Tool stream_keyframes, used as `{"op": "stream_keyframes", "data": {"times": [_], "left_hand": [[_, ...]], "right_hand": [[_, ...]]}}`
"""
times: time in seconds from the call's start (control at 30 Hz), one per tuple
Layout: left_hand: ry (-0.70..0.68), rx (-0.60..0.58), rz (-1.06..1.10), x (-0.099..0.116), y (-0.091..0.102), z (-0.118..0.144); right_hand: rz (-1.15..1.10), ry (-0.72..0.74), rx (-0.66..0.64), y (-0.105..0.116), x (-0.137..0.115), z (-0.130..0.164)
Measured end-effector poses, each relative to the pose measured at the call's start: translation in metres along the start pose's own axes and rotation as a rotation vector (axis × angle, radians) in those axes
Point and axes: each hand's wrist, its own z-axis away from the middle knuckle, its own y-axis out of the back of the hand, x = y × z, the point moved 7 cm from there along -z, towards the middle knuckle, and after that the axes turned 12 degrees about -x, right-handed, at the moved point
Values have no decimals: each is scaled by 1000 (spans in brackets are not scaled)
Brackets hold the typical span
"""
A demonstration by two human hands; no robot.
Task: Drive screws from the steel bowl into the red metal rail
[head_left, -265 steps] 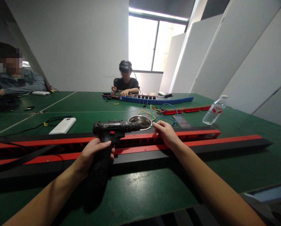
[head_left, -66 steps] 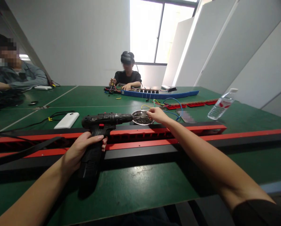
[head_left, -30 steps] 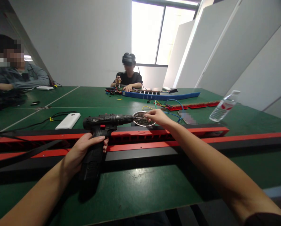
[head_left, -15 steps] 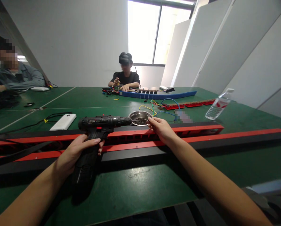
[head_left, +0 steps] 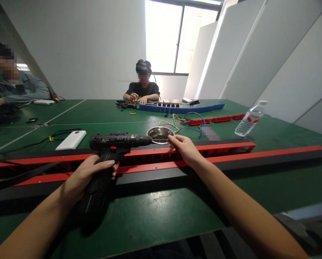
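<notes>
My left hand (head_left: pixel 87 172) is wrapped around the handle of a black cordless drill (head_left: pixel 114 142), which points right above the red-and-black rails. A thin bit (head_left: pixel 158 140) runs from its chuck toward my right hand (head_left: pixel 184 145). Thumb and forefinger of that hand pinch at the bit's far end; anything small between the fingertips is hidden. Just behind the bit sits a round metal bowl (head_left: pixel 150 131) with small dark pieces in it, probably screws. Two long red-and-black rails (head_left: pixel 139 167) lie side by side across the table beneath my hands.
A white power bank (head_left: pixel 71 140) and black cables lie at left. A tilted water bottle (head_left: pixel 249 120) stands at right. Coloured wires, red strips (head_left: pixel 198 122) and a long blue strip (head_left: pixel 182 108) lie farther back on the green table (head_left: pixel 161 212). Two other people sit beyond.
My hands and the drill hold almost the same pose, the chuck slightly closer to my right fingers. The person across has lowered one hand toward the parts. The view shifts slightly.
</notes>
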Motion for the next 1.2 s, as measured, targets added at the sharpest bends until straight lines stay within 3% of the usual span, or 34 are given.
{"op": "stream_keyframes", "data": {"times": [1.2], "left_hand": [[18, -56, -56, -1, -3, 2]], "right_hand": [[156, 47, -23, -2, -6, 4]]}}
